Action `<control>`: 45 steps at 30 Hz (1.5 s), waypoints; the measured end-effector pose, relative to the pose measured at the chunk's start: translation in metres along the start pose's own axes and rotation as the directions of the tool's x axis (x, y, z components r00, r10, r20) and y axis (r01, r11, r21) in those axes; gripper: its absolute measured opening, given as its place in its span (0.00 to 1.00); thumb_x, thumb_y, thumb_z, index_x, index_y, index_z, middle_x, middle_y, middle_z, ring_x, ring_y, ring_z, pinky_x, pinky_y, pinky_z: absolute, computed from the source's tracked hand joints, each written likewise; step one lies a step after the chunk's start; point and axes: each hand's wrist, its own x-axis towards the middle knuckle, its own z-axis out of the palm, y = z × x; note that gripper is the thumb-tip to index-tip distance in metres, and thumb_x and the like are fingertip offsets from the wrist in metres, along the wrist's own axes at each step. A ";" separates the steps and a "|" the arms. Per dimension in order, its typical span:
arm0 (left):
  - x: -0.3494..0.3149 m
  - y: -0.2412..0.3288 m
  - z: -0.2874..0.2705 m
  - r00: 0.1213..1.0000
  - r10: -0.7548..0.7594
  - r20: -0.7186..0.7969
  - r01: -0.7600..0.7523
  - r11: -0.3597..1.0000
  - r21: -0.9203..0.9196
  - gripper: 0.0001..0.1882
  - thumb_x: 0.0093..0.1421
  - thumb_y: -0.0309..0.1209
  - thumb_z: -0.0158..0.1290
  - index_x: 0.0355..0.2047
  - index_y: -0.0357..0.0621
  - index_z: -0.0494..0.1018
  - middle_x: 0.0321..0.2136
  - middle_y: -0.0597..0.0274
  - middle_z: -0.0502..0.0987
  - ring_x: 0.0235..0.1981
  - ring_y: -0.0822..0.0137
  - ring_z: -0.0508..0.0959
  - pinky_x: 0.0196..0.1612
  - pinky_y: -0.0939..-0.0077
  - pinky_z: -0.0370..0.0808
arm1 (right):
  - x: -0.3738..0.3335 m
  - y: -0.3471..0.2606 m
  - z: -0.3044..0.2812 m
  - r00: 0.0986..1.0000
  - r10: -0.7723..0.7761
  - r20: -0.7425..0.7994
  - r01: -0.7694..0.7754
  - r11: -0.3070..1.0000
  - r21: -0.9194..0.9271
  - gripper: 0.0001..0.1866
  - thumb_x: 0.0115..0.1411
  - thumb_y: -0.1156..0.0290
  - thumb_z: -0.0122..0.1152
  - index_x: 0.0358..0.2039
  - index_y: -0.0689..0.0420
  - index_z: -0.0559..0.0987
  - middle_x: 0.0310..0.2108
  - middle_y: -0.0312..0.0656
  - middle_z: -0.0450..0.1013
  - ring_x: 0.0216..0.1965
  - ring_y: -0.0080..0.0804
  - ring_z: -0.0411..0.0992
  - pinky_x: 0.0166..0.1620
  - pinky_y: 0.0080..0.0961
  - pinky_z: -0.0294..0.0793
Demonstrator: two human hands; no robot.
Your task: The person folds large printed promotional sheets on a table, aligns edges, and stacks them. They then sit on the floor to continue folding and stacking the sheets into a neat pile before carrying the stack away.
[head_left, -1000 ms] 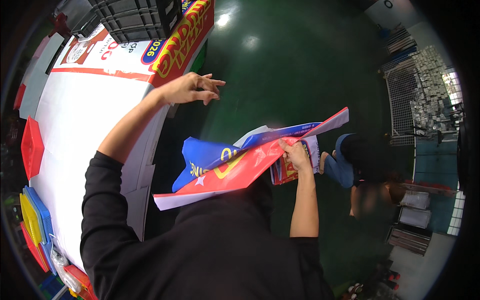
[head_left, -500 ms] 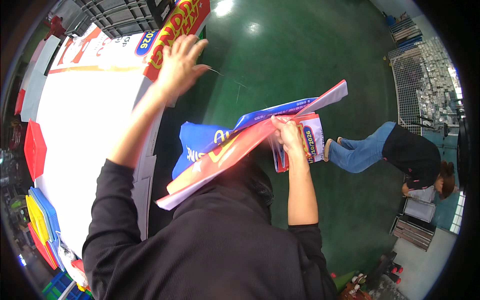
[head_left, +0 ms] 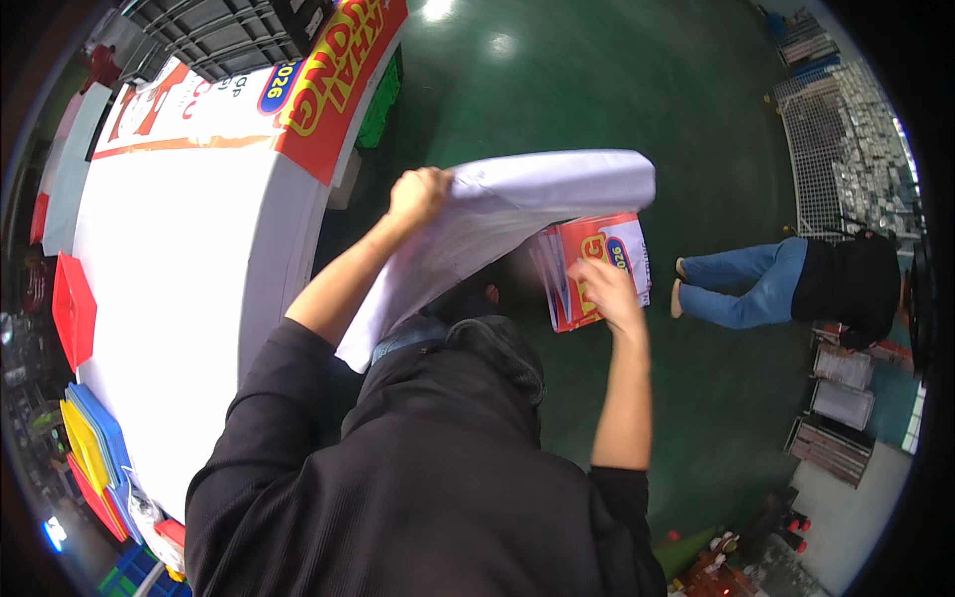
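Note:
My left hand [head_left: 418,196] is closed on the upper left edge of a large printed sheet [head_left: 517,189], thin and flexible like a banner. Its white back faces up, and its far right end curls over in the air. Lower right of it is a stack of folded printed sheets [head_left: 597,239], red, yellow, blue and white. My right hand [head_left: 609,291] is over this stack, its fingers loosely bent and a little blurred, apart from the raised sheet. Whether the fingertips touch the stack I cannot tell. What supports the stack is hidden.
On the left stands a long white-topped table [head_left: 169,269] with a printed red-and-white sheet [head_left: 199,109] and a grey crate [head_left: 219,40] at its far end. Coloured plastic trays [head_left: 90,428] line its left edge. At the right, another person [head_left: 846,289] stands by racks on the green floor.
My left hand came down and right and took hold of the sheet's edge. My right hand let the sheet go and moved slightly right and down. The sheet turned from printed side to white back.

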 end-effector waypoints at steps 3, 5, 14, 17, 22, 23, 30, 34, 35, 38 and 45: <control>0.027 -0.039 0.003 0.987 -0.129 -0.099 0.133 0.991 0.035 0.24 0.63 0.48 0.40 0.35 0.39 0.75 0.32 0.41 0.76 0.37 0.44 0.76 0.43 0.53 0.71 | -0.107 0.009 -0.087 0.985 0.136 -0.105 -0.141 0.989 -0.040 0.11 0.62 0.70 0.50 0.30 0.62 0.77 0.21 0.29 0.69 0.14 0.10 0.53 0.17 0.12 0.49; 0.038 -0.062 0.003 0.974 -0.150 -0.172 0.161 0.985 0.056 0.24 0.63 0.48 0.39 0.36 0.40 0.75 0.33 0.40 0.76 0.38 0.42 0.76 0.43 0.53 0.72 | -0.204 0.024 -0.140 0.942 0.178 -0.283 -0.195 0.980 -0.033 0.10 0.61 0.69 0.51 0.28 0.61 0.76 0.17 0.27 0.65 0.11 0.08 0.49 0.13 0.13 0.42; -0.005 -0.049 0.017 0.922 0.266 -0.282 -0.280 0.960 -0.010 0.10 0.62 0.35 0.45 0.31 0.42 0.70 0.26 0.49 0.74 0.30 0.44 0.75 0.33 0.54 0.71 | -0.458 0.160 -0.124 -0.029 0.961 -0.277 -0.999 -0.040 -0.034 0.27 0.57 0.52 0.58 0.49 0.59 0.71 0.31 0.40 0.76 0.29 0.29 0.74 0.31 0.34 0.74; -0.045 -0.021 0.039 0.894 0.381 -0.235 -0.403 0.914 -0.053 0.05 0.58 0.30 0.48 0.32 0.43 0.71 0.26 0.49 0.74 0.29 0.49 0.76 0.34 0.56 0.71 | -0.320 0.150 -0.062 0.402 0.551 -0.732 -0.904 0.112 -0.412 0.37 0.54 0.50 0.59 0.59 0.60 0.63 0.48 0.49 0.71 0.48 0.45 0.70 0.53 0.34 0.67; -0.127 0.043 0.078 0.800 0.583 -0.139 -0.559 0.809 0.181 0.06 0.56 0.32 0.50 0.34 0.48 0.72 0.25 0.62 0.75 0.35 0.65 0.77 0.58 0.35 0.52 | -0.008 0.082 0.047 0.909 0.192 -0.370 -0.098 0.961 0.258 0.58 0.44 0.49 0.70 0.64 0.62 0.45 0.60 0.56 0.55 0.52 0.46 0.67 0.47 0.35 0.73; -0.141 0.052 0.085 0.793 0.606 -0.057 -0.585 0.786 0.200 0.06 0.57 0.33 0.50 0.33 0.49 0.72 0.26 0.63 0.76 0.37 0.68 0.77 0.58 0.34 0.50 | 0.034 0.074 0.063 0.945 0.091 -0.313 -0.062 0.993 0.101 0.62 0.43 0.52 0.71 0.63 0.68 0.37 0.62 0.66 0.44 0.50 0.56 0.67 0.48 0.34 0.72; -0.096 0.042 0.078 0.957 0.107 -0.268 -0.197 0.921 -0.336 0.24 0.58 0.40 0.52 0.48 0.33 0.67 0.47 0.41 0.69 0.49 0.45 0.70 0.52 0.60 0.66 | 0.094 0.086 0.104 0.844 0.179 -0.505 -0.057 0.967 0.247 0.11 0.59 0.71 0.55 0.39 0.64 0.78 0.36 0.48 0.76 0.37 0.38 0.74 0.43 0.32 0.69; -0.039 0.044 0.088 0.970 -0.041 0.238 0.155 0.860 -0.485 0.27 0.56 0.48 0.52 0.48 0.38 0.71 0.46 0.42 0.73 0.47 0.50 0.74 0.49 0.64 0.70 | 0.096 0.094 0.093 0.938 -0.141 -0.318 0.257 0.898 0.359 0.14 0.59 0.71 0.55 0.44 0.64 0.76 0.38 0.44 0.76 0.38 0.27 0.71 0.43 0.26 0.69; -0.026 0.039 0.089 0.966 -0.133 0.219 0.230 0.829 -0.509 0.22 0.57 0.46 0.53 0.42 0.41 0.73 0.38 0.48 0.75 0.40 0.57 0.76 0.42 0.67 0.72 | 0.096 0.099 0.079 0.922 -0.109 -0.372 0.217 0.940 0.262 0.14 0.59 0.72 0.55 0.44 0.65 0.76 0.38 0.44 0.76 0.38 0.27 0.71 0.43 0.26 0.69; 0.042 -0.021 0.059 0.873 0.397 -0.284 -0.362 0.917 0.169 0.07 0.56 0.28 0.49 0.31 0.48 0.77 0.29 0.60 0.76 0.28 0.65 0.77 0.31 0.71 0.75 | 0.072 0.142 0.004 0.884 -0.098 -0.457 0.209 0.957 0.200 0.14 0.57 0.72 0.57 0.43 0.66 0.76 0.38 0.45 0.75 0.39 0.30 0.71 0.44 0.28 0.69; 0.187 -0.186 -0.184 0.548 -0.321 -0.772 0.484 0.875 -0.019 0.29 0.62 0.53 0.37 0.43 0.39 0.72 0.37 0.45 0.77 0.39 0.50 0.78 0.45 0.59 0.71 | -0.154 0.370 -0.219 0.242 0.515 -0.822 -0.429 0.817 0.385 0.16 0.49 0.79 0.56 0.40 0.66 0.76 0.34 0.45 0.74 0.32 0.36 0.73 0.33 0.34 0.76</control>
